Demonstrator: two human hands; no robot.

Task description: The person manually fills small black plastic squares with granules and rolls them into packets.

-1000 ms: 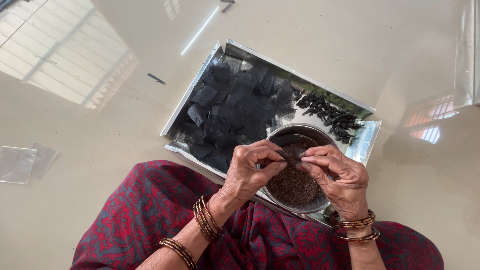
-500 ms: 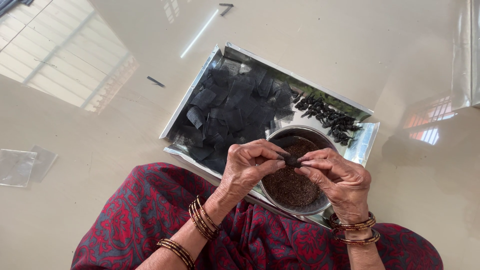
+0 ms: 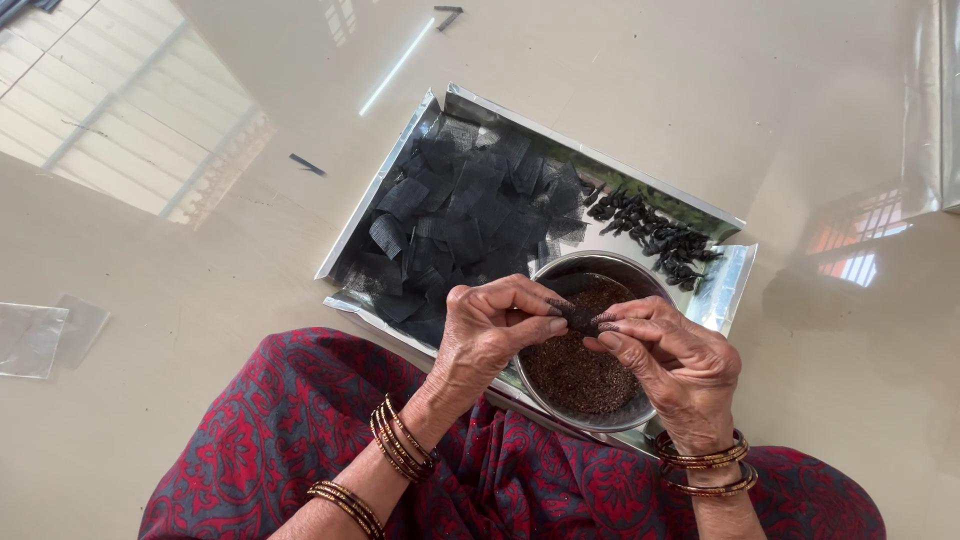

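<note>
**Rolling a dark leaf over the bowl**

Looking down from the head camera, we see both hands meeting above a steel bowl [image 3: 590,345]. Our left hand [image 3: 490,335] is curled, its thumb and fingertips pinching one end of a small dark leaf roll [image 3: 578,319]. Our right hand [image 3: 675,365] is likewise closed on the other end of the roll, at 3 o'clock from the left hand, fingertips almost touching those of the left. The roll sits between the two hands, directly above the bowl's near-left rim, and is partly hidden by the fingers.

The bowl holds brown, granular filling [image 3: 580,370] and stands at the 5 o'clock corner of a shiny metal tray [image 3: 395,165]. A heap of cut black leaves [image 3: 465,215] fills the tray's left and centre, at 11 o'clock from the bowl. A row of finished dark rolls [image 3: 650,235] lies along the tray's far-right side, at 1 o'clock from the bowl.

Bangles [image 3: 400,450] ring the left wrist and forearm; further bangles circle the right wrist. Red patterned cloth [image 3: 290,430] covers our lap at 6 o'clock, touching the tray's near edge. The tray rests on a glossy floor [image 3: 200,260], and clear plastic scraps [image 3: 35,335] lie well apart at 9 o'clock.
</note>
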